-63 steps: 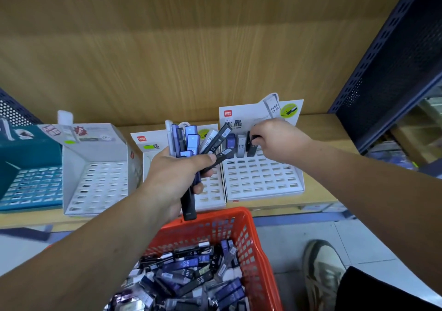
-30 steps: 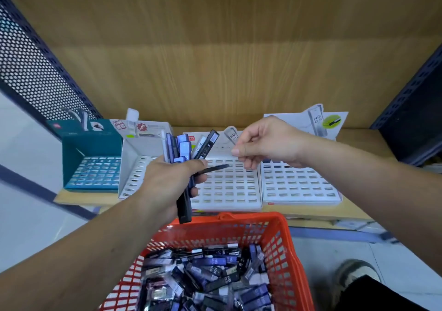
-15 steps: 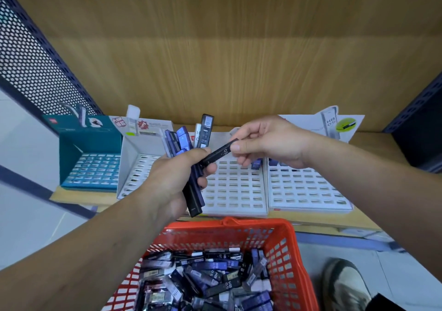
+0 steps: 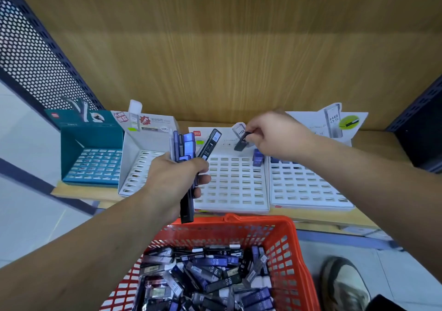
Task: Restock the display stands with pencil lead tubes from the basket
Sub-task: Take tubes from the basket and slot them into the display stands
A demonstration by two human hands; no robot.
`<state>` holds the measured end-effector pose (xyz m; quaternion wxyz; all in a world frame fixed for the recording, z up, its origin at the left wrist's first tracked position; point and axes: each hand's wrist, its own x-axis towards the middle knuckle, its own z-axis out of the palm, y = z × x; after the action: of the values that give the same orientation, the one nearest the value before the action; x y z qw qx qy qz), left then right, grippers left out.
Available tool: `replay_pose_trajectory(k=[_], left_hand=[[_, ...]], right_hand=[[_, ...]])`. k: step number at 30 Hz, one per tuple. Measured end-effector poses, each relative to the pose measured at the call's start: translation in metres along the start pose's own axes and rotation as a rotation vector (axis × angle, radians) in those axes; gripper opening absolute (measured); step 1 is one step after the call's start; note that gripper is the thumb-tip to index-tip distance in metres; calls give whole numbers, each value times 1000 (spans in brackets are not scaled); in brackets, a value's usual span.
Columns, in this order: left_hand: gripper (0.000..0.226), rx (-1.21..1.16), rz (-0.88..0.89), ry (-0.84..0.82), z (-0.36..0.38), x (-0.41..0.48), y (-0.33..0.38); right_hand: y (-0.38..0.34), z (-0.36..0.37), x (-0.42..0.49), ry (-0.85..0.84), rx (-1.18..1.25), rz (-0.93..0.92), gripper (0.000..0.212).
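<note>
Near the middle of the frame, a small black plastic lead tube [image 4: 242,141] is pinched by the right hand [image 4: 277,136]. It has been pulled from the bunch of blue and black tubes [image 4: 185,148] gripped by the left hand [image 4: 174,181]. The hands are now apart. The tube is held over the top row of the white slotted card stand [image 4: 234,181]. Most slots are bare, and the red plastic basket [image 4: 287,234] at the bottom is full, so much work is left.

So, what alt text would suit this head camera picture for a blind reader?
The right hand pinches a black lead tube above a white slotted display stand; the left hand grips a bundle of tubes. Below, a red basket holds many more.
</note>
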<state>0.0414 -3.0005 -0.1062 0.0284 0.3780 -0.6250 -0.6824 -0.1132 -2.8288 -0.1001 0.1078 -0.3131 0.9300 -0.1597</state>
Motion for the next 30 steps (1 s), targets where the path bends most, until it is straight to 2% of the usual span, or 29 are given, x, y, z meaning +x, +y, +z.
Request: replay_pose_trajectory(k=[3, 7, 21, 27, 30], left_hand=[[29, 11, -14, -12, 0, 2, -2], [28, 28, -21, -37, 2, 2, -4], [32, 13, -20, -47, 2, 2, -3], [31, 15, -16, -59, 2, 2, -3], [32, 15, -16, -56, 2, 2, -3]], right_hand=[[-2, 8, 6, 19, -180, -38, 13], [0, 13, 8, -8, -273, -62, 13], [9, 33, 2, -7, -385, -74, 21], [2, 38, 3, 22, -543, -76, 12], [-1, 40, 4, -14, -537, -67, 17]])
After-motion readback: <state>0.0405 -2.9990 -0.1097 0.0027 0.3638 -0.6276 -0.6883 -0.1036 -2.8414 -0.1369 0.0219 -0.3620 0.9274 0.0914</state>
